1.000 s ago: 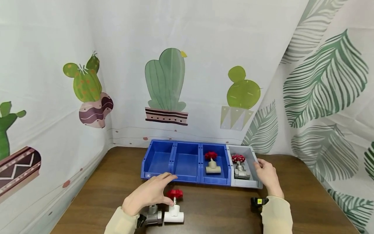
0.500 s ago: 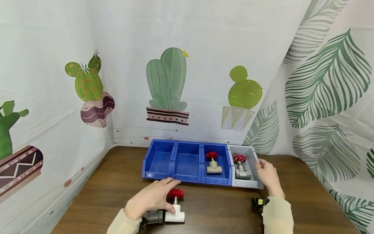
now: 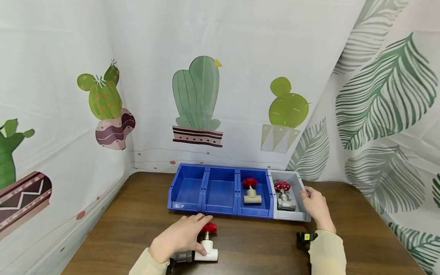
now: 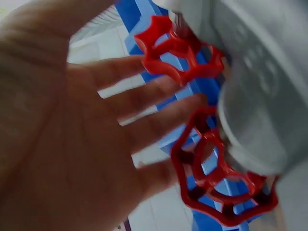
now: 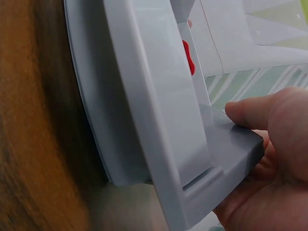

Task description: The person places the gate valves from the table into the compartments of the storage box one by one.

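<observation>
My left hand (image 3: 178, 238) reaches over two valves near the table's front, its fingers spread beside the red handwheel (image 3: 210, 228) of a white plastic valve (image 3: 207, 255). The thumb is right at the white body. A grey metal valve (image 3: 184, 257) lies left of it, partly hidden under the hand. In the left wrist view, the metal body (image 4: 250, 110) is close to the camera and the fingers (image 4: 154, 122) extend behind two handwheels. My right hand (image 3: 315, 206) grips the right wall of a grey bin (image 3: 292, 216), thumb inside and fingers outside in the right wrist view.
Three blue bins (image 3: 220, 209) stand joined in a row left of the grey one. A beige valve (image 3: 252, 199) with a red handwheel lies in the third; a metal valve (image 3: 286, 204) lies in the grey bin. Printed curtains (image 3: 240, 114) enclose the brown table (image 3: 254, 244).
My left hand has moved slightly right and down, closer over the white valve and its handwheel. The right hand keeps its hold on the grey bin.
</observation>
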A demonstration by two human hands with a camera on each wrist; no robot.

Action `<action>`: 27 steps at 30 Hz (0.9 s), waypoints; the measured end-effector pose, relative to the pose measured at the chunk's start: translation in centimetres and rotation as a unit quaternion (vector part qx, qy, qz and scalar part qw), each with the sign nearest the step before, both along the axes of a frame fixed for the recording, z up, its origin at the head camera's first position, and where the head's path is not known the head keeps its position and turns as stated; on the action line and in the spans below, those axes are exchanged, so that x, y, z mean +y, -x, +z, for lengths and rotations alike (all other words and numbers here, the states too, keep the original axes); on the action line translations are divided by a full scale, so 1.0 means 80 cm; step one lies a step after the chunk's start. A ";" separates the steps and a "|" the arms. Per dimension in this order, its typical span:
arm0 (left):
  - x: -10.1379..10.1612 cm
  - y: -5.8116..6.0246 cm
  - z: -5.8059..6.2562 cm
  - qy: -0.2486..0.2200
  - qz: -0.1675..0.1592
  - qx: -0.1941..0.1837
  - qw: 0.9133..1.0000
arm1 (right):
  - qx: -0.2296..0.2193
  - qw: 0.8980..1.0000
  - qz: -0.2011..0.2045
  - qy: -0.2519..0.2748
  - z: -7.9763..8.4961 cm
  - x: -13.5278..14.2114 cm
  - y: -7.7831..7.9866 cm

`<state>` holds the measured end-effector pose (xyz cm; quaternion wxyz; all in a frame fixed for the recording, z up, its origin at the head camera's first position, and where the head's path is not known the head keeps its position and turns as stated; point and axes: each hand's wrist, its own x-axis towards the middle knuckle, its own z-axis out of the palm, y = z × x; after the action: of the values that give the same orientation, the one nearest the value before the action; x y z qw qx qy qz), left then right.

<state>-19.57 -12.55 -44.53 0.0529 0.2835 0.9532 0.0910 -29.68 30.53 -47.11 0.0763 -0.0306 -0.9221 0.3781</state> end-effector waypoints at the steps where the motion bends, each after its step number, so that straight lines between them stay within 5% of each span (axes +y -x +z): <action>1: 0.001 -0.002 0.000 0.006 0.002 -0.002 1.000 | -0.001 1.000 0.001 0.000 -0.001 -0.001 0.000; 11: 0.007 -0.016 -0.008 0.038 0.017 0.005 0.999 | 0.006 1.000 0.000 -0.001 -0.007 -0.009 -0.002; 27: 0.017 -0.010 -0.016 0.054 0.007 0.006 0.999 | 0.023 1.000 -0.004 -0.008 -0.003 0.001 -0.001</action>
<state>-18.76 -11.19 -45.79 0.0615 0.2737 0.9591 0.0383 -29.59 30.64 -47.32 0.0992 -0.0255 -0.9230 0.3710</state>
